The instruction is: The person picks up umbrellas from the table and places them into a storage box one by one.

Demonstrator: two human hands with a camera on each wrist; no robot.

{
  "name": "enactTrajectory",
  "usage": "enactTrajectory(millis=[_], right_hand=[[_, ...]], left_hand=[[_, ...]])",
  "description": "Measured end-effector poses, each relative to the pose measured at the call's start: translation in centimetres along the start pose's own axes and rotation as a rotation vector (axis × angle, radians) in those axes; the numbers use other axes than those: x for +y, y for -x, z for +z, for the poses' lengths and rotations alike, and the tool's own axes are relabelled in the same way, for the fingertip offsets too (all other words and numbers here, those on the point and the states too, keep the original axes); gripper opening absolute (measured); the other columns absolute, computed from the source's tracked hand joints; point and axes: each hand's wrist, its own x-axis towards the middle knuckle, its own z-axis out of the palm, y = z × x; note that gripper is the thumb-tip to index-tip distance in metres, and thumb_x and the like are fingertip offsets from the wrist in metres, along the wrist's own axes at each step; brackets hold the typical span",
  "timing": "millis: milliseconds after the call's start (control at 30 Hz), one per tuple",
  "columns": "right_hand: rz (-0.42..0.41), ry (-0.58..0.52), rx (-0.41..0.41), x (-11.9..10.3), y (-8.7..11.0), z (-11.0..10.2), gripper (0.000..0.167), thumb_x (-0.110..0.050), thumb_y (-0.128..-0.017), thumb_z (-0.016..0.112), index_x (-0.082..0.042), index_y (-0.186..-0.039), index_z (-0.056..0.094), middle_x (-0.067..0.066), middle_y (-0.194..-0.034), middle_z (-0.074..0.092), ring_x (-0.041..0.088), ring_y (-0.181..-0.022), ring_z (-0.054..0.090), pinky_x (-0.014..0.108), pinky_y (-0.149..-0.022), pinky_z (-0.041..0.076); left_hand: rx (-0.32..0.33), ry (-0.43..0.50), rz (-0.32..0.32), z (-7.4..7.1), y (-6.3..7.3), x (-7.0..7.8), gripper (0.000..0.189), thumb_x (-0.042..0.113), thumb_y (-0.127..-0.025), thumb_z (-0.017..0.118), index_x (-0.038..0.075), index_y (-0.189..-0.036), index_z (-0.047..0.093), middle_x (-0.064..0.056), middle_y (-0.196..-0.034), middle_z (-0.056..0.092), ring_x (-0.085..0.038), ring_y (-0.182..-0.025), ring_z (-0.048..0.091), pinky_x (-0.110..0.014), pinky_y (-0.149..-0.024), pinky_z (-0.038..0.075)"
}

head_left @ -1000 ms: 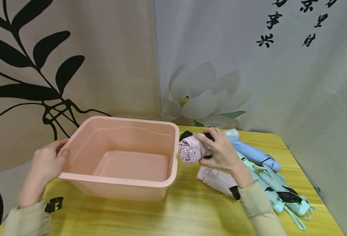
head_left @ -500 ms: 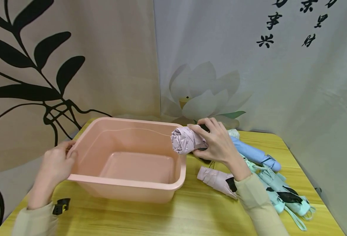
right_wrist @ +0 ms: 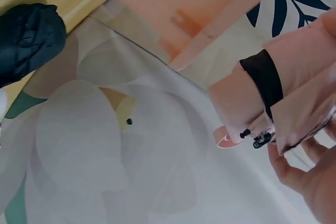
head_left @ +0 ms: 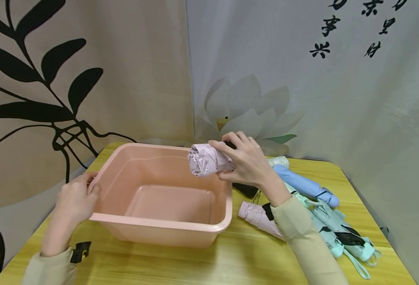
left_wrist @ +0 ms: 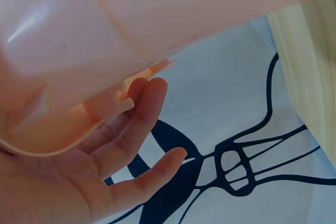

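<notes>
The two hands are well apart, each with its own hold: the left hand (head_left: 75,198) grips the left rim of the pink tub (head_left: 152,222), its fingers bent beneath the edge in the left wrist view, while the right hand (head_left: 246,162) is clamped round a rolled lilac umbrella (head_left: 209,159), thumb on one side and fingers on the other. Over the last second this umbrella has travelled leftward and a little upward, from the table beside the tub's right wall to a place above the right part of its opening; the tub itself has slid slightly right along with the left hand. That puts the two closer together, and I judge that the umbrella is now over the tub's inside rather than over the table (head_left: 141,265), though not resting in it. It lies at the right hand's fingertips, its rolled end pointing left toward the left hand, with the tub's mouth between them. In the right wrist view a black strap (right_wrist: 262,80) circles it. Beneath and beside the right forearm, a second lilac umbrella (head_left: 259,219) lies on the table, with a dark bundle (head_left: 246,190) just behind it and a blue umbrella (head_left: 303,183) farther to the right.
</notes>
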Motion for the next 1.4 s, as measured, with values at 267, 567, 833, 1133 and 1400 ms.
enactTrajectory(millis=[267, 567, 833, 1133, 1400], right_hand=[[-0.024, 0.034, -0.029, -1.0, -2.8, 0.1, 0.062, -0.038, -0.066, 0.073, -0.023, -0.125, 0.06, 0.007, -0.106, 0.058, 0.024, -0.091, 0.055, 0.035, -0.059, 0.048], [-0.029, 0.037, -0.132, -2.5, -5.8, 0.7, 0.063, -0.042, -0.069, 0.073, -0.026, -0.128, 0.057, 0.003, -0.111, 0.057, 0.022, -0.093, 0.054, 0.035, -0.066, 0.05], [-0.042, 0.048, -0.235, -3.8, -8.0, 1.6, 0.062, -0.043, -0.072, 0.07, -0.029, -0.13, 0.055, 0.0, -0.116, 0.054, 0.02, -0.098, 0.052, 0.034, -0.066, 0.048], [-0.095, 0.102, -0.316, -5.3, -9.9, 3.1, 0.061, -0.049, -0.077, 0.066, -0.031, -0.133, 0.05, -0.005, -0.121, 0.053, 0.019, -0.101, 0.049, 0.031, -0.064, 0.046], [-0.161, 0.183, -0.383, -6.4, -10.9, 4.2, 0.063, -0.055, -0.082, 0.061, -0.038, -0.139, 0.042, -0.007, -0.128, 0.05, 0.019, -0.107, 0.048, 0.034, -0.072, 0.048]], left_hand=[[0.004, 0.002, -0.001, 0.0, 0.1, 0.1, 0.041, 0.015, -0.096, 0.041, -0.012, -0.126, 0.049, -0.036, -0.116, 0.055, -0.054, -0.096, 0.054, -0.061, -0.075, 0.043], [0.009, -0.004, -0.022, 0.1, 0.0, 0.2, 0.041, 0.015, -0.097, 0.042, -0.011, -0.128, 0.049, -0.036, -0.118, 0.054, -0.055, -0.096, 0.053, -0.062, -0.076, 0.043], [0.005, -0.002, -0.046, 0.2, 0.1, 0.3, 0.041, 0.016, -0.097, 0.043, -0.009, -0.128, 0.049, -0.036, -0.119, 0.053, -0.055, -0.096, 0.054, -0.062, -0.073, 0.044], [0.021, -0.013, -0.018, 0.3, 0.3, 0.3, 0.041, 0.015, -0.097, 0.04, -0.01, -0.129, 0.048, -0.035, -0.118, 0.051, -0.056, -0.098, 0.05, -0.063, -0.074, 0.042], [0.023, -0.024, -0.039, 0.5, 0.5, 0.6, 0.042, 0.014, -0.096, 0.041, -0.01, -0.13, 0.047, -0.033, -0.123, 0.047, -0.056, -0.101, 0.049, -0.065, -0.075, 0.041]])
